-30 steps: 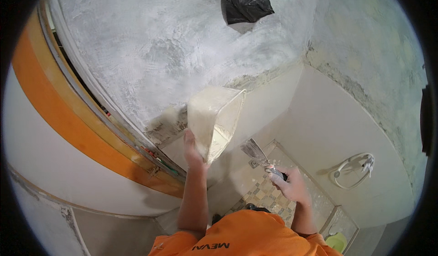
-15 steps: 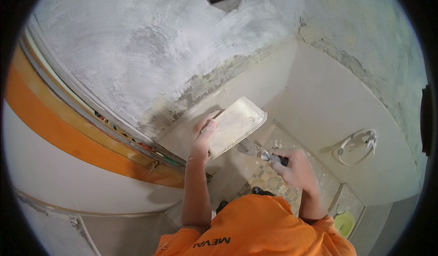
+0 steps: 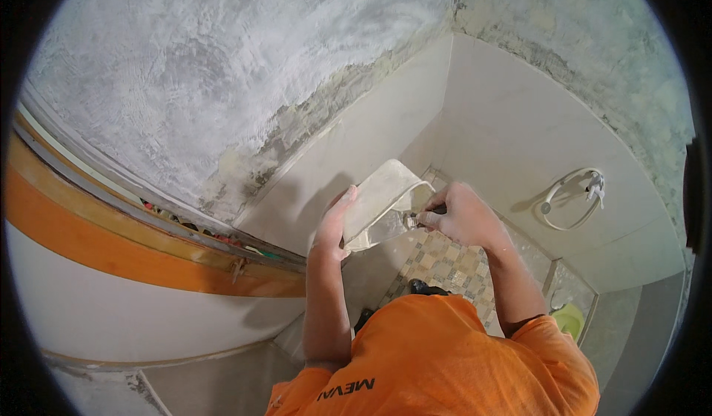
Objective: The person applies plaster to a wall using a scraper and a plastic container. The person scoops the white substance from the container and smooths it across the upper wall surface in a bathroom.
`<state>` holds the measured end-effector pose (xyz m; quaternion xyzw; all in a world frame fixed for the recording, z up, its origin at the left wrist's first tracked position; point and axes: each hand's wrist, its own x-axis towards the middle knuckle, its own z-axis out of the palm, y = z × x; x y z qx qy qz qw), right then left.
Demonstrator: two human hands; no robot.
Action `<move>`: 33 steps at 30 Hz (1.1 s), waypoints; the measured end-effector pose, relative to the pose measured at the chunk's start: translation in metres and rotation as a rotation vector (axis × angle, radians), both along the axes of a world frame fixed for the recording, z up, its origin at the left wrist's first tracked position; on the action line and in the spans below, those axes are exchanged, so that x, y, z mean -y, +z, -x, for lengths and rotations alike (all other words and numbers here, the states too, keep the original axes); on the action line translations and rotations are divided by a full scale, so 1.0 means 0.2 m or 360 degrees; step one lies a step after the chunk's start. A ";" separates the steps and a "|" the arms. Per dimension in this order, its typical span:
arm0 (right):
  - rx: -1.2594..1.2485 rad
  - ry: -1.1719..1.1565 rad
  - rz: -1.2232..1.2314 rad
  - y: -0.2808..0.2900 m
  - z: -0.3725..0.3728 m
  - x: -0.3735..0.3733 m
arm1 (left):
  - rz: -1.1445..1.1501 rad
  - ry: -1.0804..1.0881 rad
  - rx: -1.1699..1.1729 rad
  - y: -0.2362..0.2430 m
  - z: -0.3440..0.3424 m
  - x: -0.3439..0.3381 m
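Note:
A cream rectangular pan (image 3: 380, 192), smeared with plaster and edged by a lip, is tilted in front of me. My left hand (image 3: 334, 219) grips its left end, thumb and fingers closed round it. In my right hand (image 3: 466, 217) is a putty knife (image 3: 387, 228), its dark handle mostly hidden by closed fingers. The wide metal blade lies against the pan's lipped side nearest me. Whether the blade's edge carries plaster, I cannot make out.
Beyond the pan rises a wall with patchy grey plaster (image 3: 200, 67) above pale panels (image 3: 386, 104). A white shower hose (image 3: 552, 193) hangs at right. Below are mosaic floor tiles (image 3: 445, 268) and a green basin (image 3: 569, 319). An orange-striped curved panel (image 3: 111, 245) stands left.
My right hand has moved up and left, bringing the putty knife's blade against the pan. The pan has tipped, showing more of its near lipped side. The view has shifted slightly.

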<state>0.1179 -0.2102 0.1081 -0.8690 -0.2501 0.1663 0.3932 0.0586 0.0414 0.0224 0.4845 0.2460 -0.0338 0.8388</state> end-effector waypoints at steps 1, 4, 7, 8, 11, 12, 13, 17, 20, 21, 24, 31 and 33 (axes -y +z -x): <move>-0.0055 0.0011 0.0006 0.00 0.00 0.00 | 0.0062 -0.0028 0.0020 -0.01 0.00 -0.01; -0.0080 0.0097 -0.0030 -0.03 -0.06 0.03 | 0.0181 -0.0080 0.0019 -0.01 0.00 -0.01; -0.0407 0.0085 0.0014 -0.05 -0.08 0.05 | 0.0198 -0.0077 -0.0047 0.01 0.00 0.01; -0.0459 0.0069 0.0017 -0.05 -0.09 0.04 | 0.0218 -0.0086 -0.0044 0.01 0.00 0.00; -0.0498 0.0049 0.0023 -0.05 -0.10 0.05 | 0.0224 -0.0076 -0.0012 0.00 -0.02 0.01; -0.0445 0.0065 0.0013 -0.05 -0.09 0.05 | 0.0213 -0.0062 -0.0002 -0.01 -0.02 0.01; -0.0392 0.0082 0.0003 -0.05 -0.08 0.05 | 0.0230 0.0010 0.0050 -0.04 -0.02 0.00; -0.0027 0.0030 -0.0194 -0.04 0.00 0.07 | 0.0246 0.0321 0.0325 -0.22 -0.05 -0.10; 0.0087 -0.0108 -0.0041 0.06 0.13 0.06 | 0.0118 0.0477 0.0628 -0.12 -0.03 -0.08; 0.0143 -0.0103 -0.0026 0.05 0.17 0.06 | 0.0051 0.0517 0.0740 -0.07 -0.01 -0.07; 0.0138 -0.0090 -0.0013 0.06 0.22 0.05 | -0.0144 0.0507 0.0920 -0.08 -0.01 -0.14; 0.0340 0.0050 0.0010 0.02 0.17 -0.02 | -0.0122 0.0348 0.1039 0.06 0.01 -0.11; 0.0452 0.0113 0.0082 0.01 0.19 -0.07 | -0.0095 0.0346 0.1010 0.08 0.00 -0.08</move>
